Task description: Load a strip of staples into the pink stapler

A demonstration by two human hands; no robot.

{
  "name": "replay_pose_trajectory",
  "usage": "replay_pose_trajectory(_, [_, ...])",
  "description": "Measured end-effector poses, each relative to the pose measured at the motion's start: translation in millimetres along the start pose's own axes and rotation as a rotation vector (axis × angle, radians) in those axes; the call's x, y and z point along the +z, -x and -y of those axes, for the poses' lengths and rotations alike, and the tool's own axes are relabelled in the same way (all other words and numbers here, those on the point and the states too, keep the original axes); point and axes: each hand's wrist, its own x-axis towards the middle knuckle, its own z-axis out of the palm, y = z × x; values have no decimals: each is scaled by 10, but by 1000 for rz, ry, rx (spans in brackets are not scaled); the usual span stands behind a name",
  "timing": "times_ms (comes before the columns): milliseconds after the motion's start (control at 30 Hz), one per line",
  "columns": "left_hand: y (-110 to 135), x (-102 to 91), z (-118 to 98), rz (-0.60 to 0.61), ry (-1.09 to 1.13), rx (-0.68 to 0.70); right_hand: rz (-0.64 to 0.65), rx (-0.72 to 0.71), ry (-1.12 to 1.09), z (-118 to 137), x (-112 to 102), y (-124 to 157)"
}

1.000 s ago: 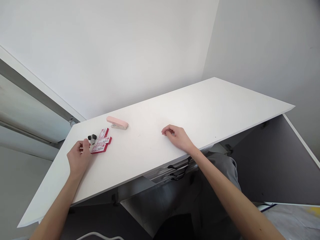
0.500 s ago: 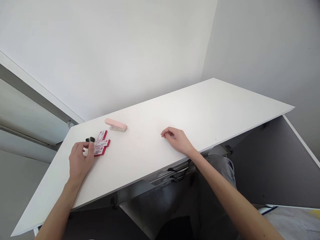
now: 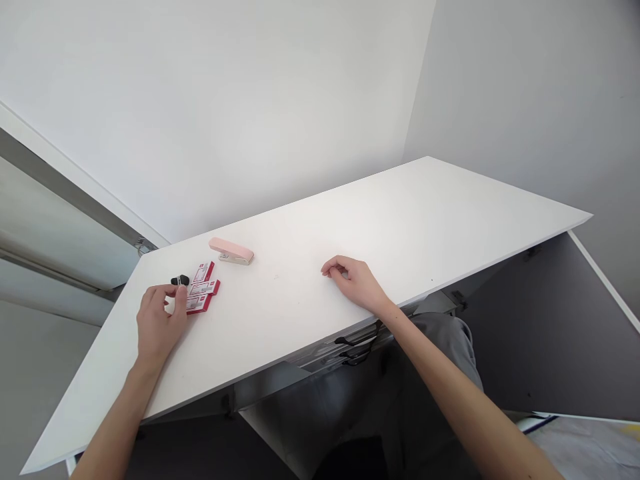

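Black-and-silver gadget (image 3: pixel 180 281) now at the left fingertips

It sits left of centre in my feed, near the far left part of the white worktop (image 3: pixel 400 213), with its dark end showing beyond the fingers. It may be a staple remover, though too much is covered for me to be sure.

Compared with a second ago, the left hand (image 3: pixel 161 320) has come up and to the right, so its fingers now hide most of the silver part that was in plain view. Over the last half second it has barely moved. That puts the handling at the gadget itself. Finger and thumb stand narrow, close together at its near end; I cannot tell from here whether they actually grip it, or whether it is clear of the surface.

The right hand (image 3: pixel 357 283) has stayed put near the middle of the frame, loosely curled, with nothing visible in it.

As for writing, three red-and-white boxes (image 3: pixel 201 288) lie in an overlapping row just right of the left hand. Each carries a printed panel with a grey shape and a small red mark, but the lettering is too small for me to read. On the pink stapler (image 3: pixel 231 249) above them I can make out no brand.
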Motion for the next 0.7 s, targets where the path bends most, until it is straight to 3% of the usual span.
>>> replay_pose_trajectory(467, [8,29,51,-19,14,10,-5,0,1,-25,-4,8])
replay_pose_trajectory(700, [11,72,-53,-62,-22,250,1,-22,3,-44,-8,2])
